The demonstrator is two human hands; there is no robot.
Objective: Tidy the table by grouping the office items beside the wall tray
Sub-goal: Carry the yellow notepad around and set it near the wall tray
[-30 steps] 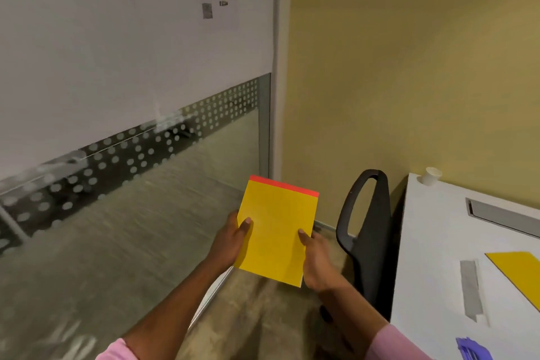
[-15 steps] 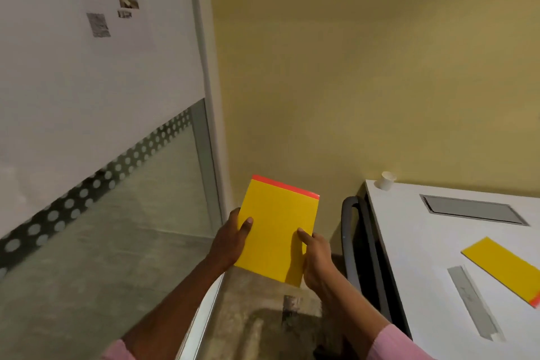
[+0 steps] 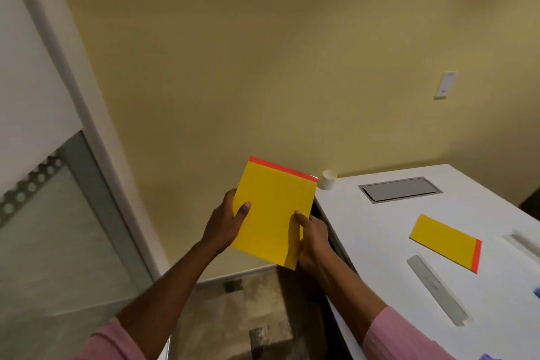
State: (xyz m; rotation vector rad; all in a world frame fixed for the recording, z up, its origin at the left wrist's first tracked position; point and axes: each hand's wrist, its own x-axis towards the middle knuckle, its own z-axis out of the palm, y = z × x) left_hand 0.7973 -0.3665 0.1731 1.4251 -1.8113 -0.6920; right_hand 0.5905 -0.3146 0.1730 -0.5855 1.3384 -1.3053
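Left hand clamped on the left edge of a yellow notepad, thumb pressed flat on the front face, remaining fingers hidden behind. Right hand gripping the same pad at its lower right corner, thumb on the front near the right edge, fingers wrapped around the back. Pad held up in the air between both hands, off the left side of the table, tilted slightly clockwise, red binding strip along its far top edge. Pink sleeves at both forearms near the bottom. Just right of the hands, the left edge of a white table, with a dark chair back barely visible in the gap below. On the table, near its far left corner and just beside the pad's top right corner, a small white paper cup. Farther right, close to the wall, a grey recessed tray set into the tabletop. Nearer, well apart from the hands, a second yellow notepad lying flat with its red strip turned to the right. Just near of that pad, a clear ruler lying diagonally. At the right border, something blue and something purple, both too cropped to tell. Beyond the table, a yellow wall with a white switch plate; at left, a white panel with frosted glass below.
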